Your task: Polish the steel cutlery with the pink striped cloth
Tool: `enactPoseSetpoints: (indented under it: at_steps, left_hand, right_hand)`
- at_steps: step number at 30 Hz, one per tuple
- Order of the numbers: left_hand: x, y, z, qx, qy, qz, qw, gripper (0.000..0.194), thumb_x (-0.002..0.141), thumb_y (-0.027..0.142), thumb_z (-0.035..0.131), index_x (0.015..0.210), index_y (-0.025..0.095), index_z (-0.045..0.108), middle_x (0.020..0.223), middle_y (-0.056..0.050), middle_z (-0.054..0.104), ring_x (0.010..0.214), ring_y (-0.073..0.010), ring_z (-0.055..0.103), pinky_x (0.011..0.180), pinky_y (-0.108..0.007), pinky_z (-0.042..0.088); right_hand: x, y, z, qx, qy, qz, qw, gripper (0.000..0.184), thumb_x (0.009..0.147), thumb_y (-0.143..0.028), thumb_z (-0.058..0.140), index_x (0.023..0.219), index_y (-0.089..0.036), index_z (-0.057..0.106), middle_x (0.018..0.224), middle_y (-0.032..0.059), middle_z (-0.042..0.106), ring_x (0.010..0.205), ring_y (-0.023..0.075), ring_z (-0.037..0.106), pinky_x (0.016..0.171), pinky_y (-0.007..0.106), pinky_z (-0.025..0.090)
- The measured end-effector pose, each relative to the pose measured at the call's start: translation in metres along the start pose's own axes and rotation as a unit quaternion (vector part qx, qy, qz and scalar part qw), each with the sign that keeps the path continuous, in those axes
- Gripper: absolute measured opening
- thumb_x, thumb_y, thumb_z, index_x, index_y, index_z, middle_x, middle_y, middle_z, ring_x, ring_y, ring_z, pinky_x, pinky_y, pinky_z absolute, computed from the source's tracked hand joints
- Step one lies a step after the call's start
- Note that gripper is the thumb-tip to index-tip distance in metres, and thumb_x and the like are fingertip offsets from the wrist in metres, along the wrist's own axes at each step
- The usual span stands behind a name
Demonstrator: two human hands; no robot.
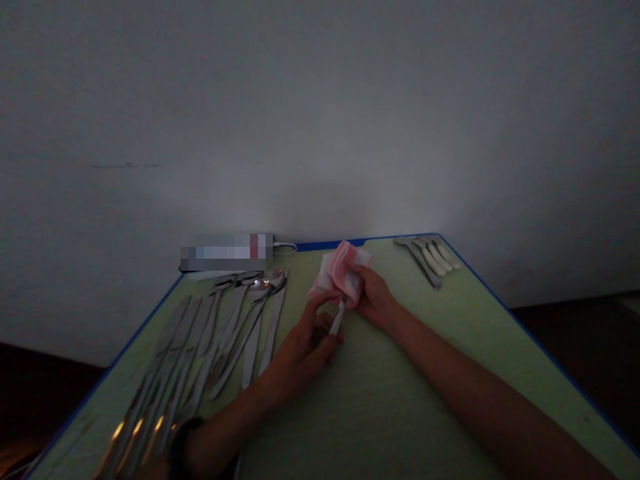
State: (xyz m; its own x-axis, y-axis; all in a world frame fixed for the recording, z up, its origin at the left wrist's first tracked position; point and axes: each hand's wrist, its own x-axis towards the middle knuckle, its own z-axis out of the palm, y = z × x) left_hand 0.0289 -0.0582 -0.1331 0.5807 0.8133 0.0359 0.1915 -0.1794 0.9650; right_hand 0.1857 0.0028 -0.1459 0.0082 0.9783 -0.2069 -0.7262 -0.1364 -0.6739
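My left hand is closed around the lower end of a piece of cutlery, whose pale, shiny handle shows between thumb and fingers. A pink and white cloth covers the upper end, so I cannot tell what kind of cutlery it is. My right hand grips the cloth from the right, pressing it around that covered end. Both hands are close together above the middle of the table. Left of them lie several metal spoons and long table knives, roughly side by side.
The pale green table has a blue edge and stands against a grey wall. At the back right lie several white-handled utensils beside a dark metal one. A blurred-out box-like object and a white cable are at the back left.
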Motion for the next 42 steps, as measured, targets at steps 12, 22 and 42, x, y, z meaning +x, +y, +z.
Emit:
enactPoseSetpoints:
  at_steps: [12, 22, 42]
  left_hand:
    - [0.001, 0.000, 0.000, 0.015, -0.015, -0.037, 0.999, 0.067, 0.082, 0.013, 0.039, 0.142, 0.020, 0.010, 0.076, 0.002, 0.055, 0.057, -0.0090, 0.047, 0.057, -0.023, 0.041]
    - [0.002, 0.002, 0.000, 0.033, -0.006, -0.038, 0.999, 0.065, 0.084, 0.015, 0.042, 0.141, 0.021, 0.012, 0.073, 0.003, 0.057, 0.053, -0.0077, 0.048, 0.053, -0.021, 0.039]
    - [0.001, 0.002, 0.000, 0.039, -0.017, -0.024, 0.999, 0.048, 0.090, 0.023, 0.040, 0.136, 0.024, 0.027, 0.075, 0.003, 0.055, 0.053, -0.0072, 0.047, 0.053, -0.021, 0.040]
  right_hand:
    - [-0.001, -0.001, 0.003, 0.025, -0.011, 0.023, 0.999, 0.017, 0.072, -0.029, 0.054, 0.082, -0.016, 0.058, 0.070, 0.0033, 0.067, 0.067, 0.0181, 0.062, 0.068, 0.032, 0.051]
    - [-0.003, -0.006, 0.004, 0.072, -0.036, 0.046, 0.996, 0.026, 0.082, -0.032, 0.041, 0.086, -0.015, 0.060, 0.070, 0.0039, 0.067, 0.076, 0.0199, 0.063, 0.079, 0.035, 0.050]
    - [-0.003, -0.004, 0.003, 0.060, -0.018, 0.050, 0.997, 0.034, 0.086, -0.042, 0.040, 0.090, -0.015, 0.060, 0.074, 0.0044, 0.067, 0.075, 0.0184, 0.062, 0.077, 0.033, 0.051]
